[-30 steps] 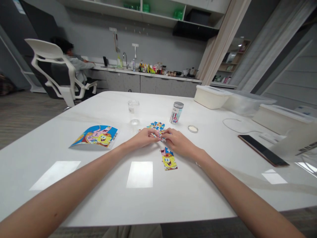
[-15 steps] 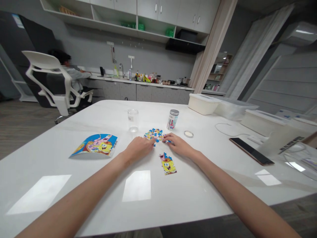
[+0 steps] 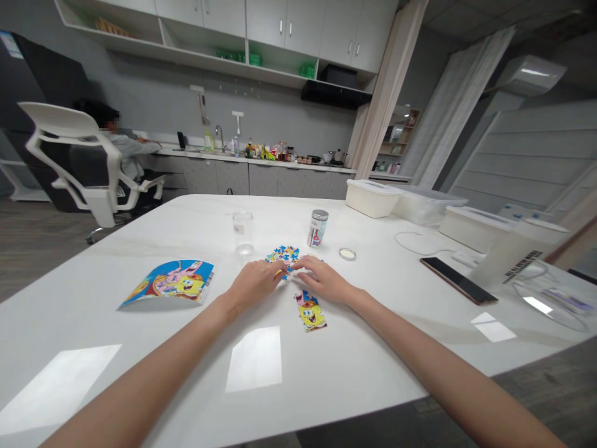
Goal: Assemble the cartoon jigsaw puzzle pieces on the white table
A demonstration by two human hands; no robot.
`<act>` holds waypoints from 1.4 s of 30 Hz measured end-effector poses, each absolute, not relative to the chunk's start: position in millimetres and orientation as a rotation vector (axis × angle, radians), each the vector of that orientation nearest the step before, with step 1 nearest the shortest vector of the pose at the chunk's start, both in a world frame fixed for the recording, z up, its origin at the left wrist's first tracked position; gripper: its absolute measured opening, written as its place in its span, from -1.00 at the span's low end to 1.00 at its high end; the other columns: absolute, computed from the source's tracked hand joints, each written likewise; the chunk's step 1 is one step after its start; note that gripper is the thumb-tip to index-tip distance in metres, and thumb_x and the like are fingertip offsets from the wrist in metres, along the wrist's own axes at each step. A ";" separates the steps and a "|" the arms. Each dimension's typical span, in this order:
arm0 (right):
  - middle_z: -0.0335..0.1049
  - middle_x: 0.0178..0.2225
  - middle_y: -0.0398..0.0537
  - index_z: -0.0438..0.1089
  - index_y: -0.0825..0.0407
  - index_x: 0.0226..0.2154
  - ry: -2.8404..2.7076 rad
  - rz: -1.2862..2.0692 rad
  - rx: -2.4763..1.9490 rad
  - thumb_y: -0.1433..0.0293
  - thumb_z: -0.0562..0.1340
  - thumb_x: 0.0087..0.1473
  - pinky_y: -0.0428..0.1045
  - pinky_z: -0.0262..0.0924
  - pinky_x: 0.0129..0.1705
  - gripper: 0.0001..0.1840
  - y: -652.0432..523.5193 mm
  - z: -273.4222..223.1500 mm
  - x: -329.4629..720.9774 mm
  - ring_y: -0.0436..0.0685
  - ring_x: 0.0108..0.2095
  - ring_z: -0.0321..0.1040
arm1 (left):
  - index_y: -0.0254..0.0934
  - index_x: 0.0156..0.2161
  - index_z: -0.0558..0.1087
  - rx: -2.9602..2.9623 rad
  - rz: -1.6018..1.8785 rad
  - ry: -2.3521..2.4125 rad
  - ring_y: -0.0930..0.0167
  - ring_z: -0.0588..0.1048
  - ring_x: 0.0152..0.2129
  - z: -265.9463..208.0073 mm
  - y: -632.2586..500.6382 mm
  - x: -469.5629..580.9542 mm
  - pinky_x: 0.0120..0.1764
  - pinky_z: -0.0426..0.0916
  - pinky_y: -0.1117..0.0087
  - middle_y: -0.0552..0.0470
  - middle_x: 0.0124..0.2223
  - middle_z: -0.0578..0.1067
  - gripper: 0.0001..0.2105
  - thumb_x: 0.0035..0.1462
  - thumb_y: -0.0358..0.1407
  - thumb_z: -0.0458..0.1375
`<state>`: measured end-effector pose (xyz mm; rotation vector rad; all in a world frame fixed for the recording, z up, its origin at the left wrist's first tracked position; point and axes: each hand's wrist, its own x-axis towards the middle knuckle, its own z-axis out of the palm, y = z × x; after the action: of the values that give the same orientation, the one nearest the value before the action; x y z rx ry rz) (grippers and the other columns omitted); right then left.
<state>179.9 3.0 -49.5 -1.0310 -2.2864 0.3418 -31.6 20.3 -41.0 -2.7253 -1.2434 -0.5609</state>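
A loose pile of colourful jigsaw puzzle pieces [image 3: 283,252] lies on the white table. My left hand [image 3: 256,281] is at the near left edge of the pile, fingers curled and pinched; what they hold, if anything, is hard to make out. Opposite it, my right hand [image 3: 324,278] reaches over the pile's right side, thumb and fingers apart, fingertips close to the left ones. Some pieces are hidden under it. Just below the right hand lies a joined section of puzzle [image 3: 311,313] with a yellow cartoon face. A curved picture sheet [image 3: 175,283] with the same characters lies to the left.
Behind the pile stand a clear jar [image 3: 243,233] and a printed can [image 3: 318,228] with a silver lid. A round ring-like lid [image 3: 347,254] lies right of them. Further right are a phone [image 3: 457,280], a cable and storage boxes [image 3: 373,199]. A person sits beyond the table.
My right hand has moved left towards my left hand, over more of the pile. The left hand has stayed by the pile. The whole view has shifted slightly.
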 end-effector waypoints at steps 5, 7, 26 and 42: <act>0.46 -0.22 -0.01 0.40 0.03 -0.21 -2.170 0.437 -1.014 0.45 0.18 0.14 0.04 0.24 -0.08 -0.86 -0.9 -53.5 170.3 0.11 -0.17 0.37 | -0.24 -0.18 0.48 -2.744 -0.653 -1.190 0.35 0.51 -0.54 -43.9 16.2 -26.3 -0.47 0.26 0.44 0.03 -0.53 0.52 -0.77 0.28 -0.25 -0.01; 0.46 -0.30 -0.05 0.41 0.04 -0.28 -2.116 0.449 -1.032 0.44 0.19 0.14 0.01 0.24 -0.15 -0.91 -0.9 -53.1 168.3 0.08 -0.25 0.37 | -0.25 -0.14 0.46 -2.731 -0.666 -1.160 0.36 0.50 -0.56 -44.2 14.0 -24.8 -0.49 0.25 0.43 0.04 -0.54 0.50 -0.75 0.29 -0.25 -0.05; 0.42 -0.52 -0.14 0.49 0.09 -0.46 -1.915 0.992 -1.201 0.41 0.27 -0.10 -0.07 0.14 -0.37 -0.90 11.1 -55.9 175.9 0.00 -0.48 0.28 | -0.14 -0.25 0.59 -2.993 -0.428 -0.671 0.47 0.46 -0.59 -43.7 9.9 -32.5 -0.49 0.21 0.45 0.06 -0.52 0.54 -0.78 0.16 -0.32 0.07; 0.42 -0.52 -0.12 0.44 0.09 -0.49 -1.930 1.098 -1.133 0.35 0.32 -0.16 -0.07 0.14 -0.39 -0.86 13.3 -61.2 176.6 -0.01 -0.49 0.28 | -0.15 -0.38 0.59 -3.036 -0.451 -0.617 0.53 0.37 -0.67 -38.0 4.7 -29.9 -0.56 0.04 0.44 0.09 -0.55 0.55 -0.79 0.16 -0.36 0.10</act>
<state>176.6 13.3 -61.2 -1.1328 -1.9302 1.0979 -29.9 4.7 -38.0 -3.0364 -0.6165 -0.4515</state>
